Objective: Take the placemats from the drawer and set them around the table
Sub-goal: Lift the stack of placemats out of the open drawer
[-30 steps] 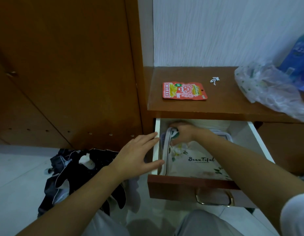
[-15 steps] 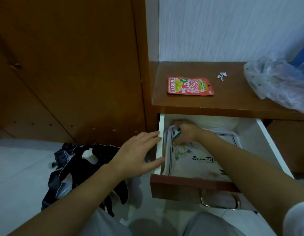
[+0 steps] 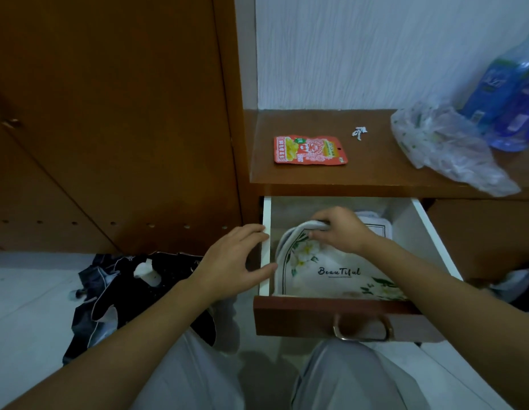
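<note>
The drawer [image 3: 426, 229] stands pulled open below a wooden shelf. Inside lies a stack of white placemats [image 3: 337, 273] with green flower print and the word "Beautiful". My right hand [image 3: 340, 230] reaches into the drawer and grips the far left corner of the stack, curling that corner upward. My left hand [image 3: 233, 261] rests on the drawer's white left wall with its fingers straight and its thumb over the rim. The lower right part of the mats is hidden by my right forearm.
On the shelf above lie a red snack packet [image 3: 310, 150], a small white scrap [image 3: 359, 133], a crumpled clear plastic bag [image 3: 446, 149] and blue bottles [image 3: 506, 93]. Dark clothing [image 3: 121, 291] lies on the pale floor to the left. A brown wardrobe door [image 3: 109, 113] fills the left.
My right hand has lifted the mats' corner higher and bent it further over. My left hand stays on the drawer's side.
</note>
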Available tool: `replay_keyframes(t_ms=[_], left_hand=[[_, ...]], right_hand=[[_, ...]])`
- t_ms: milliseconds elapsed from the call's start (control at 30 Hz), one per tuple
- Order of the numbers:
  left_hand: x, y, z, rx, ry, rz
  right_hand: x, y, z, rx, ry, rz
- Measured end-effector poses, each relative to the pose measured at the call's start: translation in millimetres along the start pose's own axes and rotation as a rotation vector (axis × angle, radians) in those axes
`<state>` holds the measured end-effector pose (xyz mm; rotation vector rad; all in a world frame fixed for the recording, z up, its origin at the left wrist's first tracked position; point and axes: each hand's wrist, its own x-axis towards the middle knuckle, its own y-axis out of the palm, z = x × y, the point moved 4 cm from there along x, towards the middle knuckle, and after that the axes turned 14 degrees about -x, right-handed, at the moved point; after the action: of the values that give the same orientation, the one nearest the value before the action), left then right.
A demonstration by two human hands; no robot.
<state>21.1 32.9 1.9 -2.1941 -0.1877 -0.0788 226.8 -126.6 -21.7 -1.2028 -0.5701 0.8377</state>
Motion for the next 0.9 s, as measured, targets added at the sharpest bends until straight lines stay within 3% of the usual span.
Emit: replay_keyframes(t_ms=[300, 400, 467, 600, 733, 900], left_hand=[[35.0, 0.8, -22.3, -0.029, 0.018, -0.084], [49.0, 6.7, -26.1, -0.185, -0.083, -0.085], [59.5, 10.4, -26.3, -0.295, -0.123, -0.087], [77.7, 15.4, -30.8, -0.269, -0.050, -0.088], [82.0, 17.0, -33.9, -0.398, 0.024, -0.059], [82.2, -2.6, -38.1, -0.652, -0.110, -0.126]], right_hand=[[-34.0, -52.3, 24.8, 0.212, 0.017, -0.250], [-36.2, -64.0, 21.2, 0.241, 0.019, -0.289], [-37.7, -66.3, 13.9, 0.251, 0.011, -0.291], [-38.2, -63.8, -11.3, 0.291, 0.048, -0.230], [-38.4, -62.2, -43.0, 0.146, 0.126, -0.150], [-47.7, -83.8, -54.1, 0.202, 0.247, -0.184]])
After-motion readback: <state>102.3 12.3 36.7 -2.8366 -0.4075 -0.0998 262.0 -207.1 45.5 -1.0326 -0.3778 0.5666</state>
